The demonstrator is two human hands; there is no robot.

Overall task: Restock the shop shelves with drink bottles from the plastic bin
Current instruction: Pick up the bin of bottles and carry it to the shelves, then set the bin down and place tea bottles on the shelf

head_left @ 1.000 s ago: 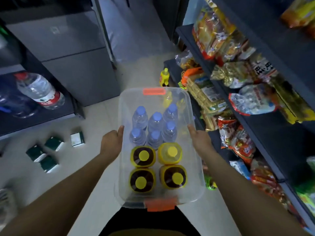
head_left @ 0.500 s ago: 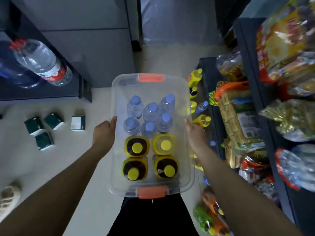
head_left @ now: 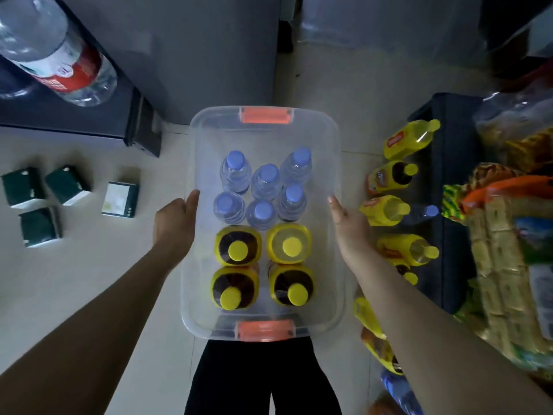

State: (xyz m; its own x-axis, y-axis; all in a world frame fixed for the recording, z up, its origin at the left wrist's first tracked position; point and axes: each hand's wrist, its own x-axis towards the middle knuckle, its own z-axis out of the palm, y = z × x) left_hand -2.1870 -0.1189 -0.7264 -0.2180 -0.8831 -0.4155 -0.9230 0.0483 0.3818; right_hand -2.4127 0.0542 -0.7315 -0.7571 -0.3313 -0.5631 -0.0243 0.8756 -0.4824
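- Over the pale floor (head_left: pixel 89 280), in the middle of the view, a clear plastic bin (head_left: pixel 335 151) is held up by both hands.
- Its left long side is gripped by the left hand (head_left: pixel 175 224), with the thumb laid on the rim; the other fingers are hidden below.
- Its right long side is gripped the same way by the right hand (head_left: pixel 348 227).
- Six small water bottles (head_left: pixel 265 182) with blue caps are stood upright in the far half of the bin.
- Four yellow-capped bottles (head_left: pixel 238 250) are stood upright in the near half, three dark and one pale.
- An orange clip (head_left: pixel 266 115) is seen at the far end, and one more at the near end.
- To the right, a low dark shelf (head_left: pixel 452 175) is lined with shelf bottles (head_left: pixel 386 209) just beside the bin.
- Snack packs (head_left: pixel 502 265) are piled further right.
- To the left, four green boxes (head_left: pixel 67 185) are spread on the floor.
- At the far left, a big water bottle (head_left: pixel 57 58) is seen on its side.
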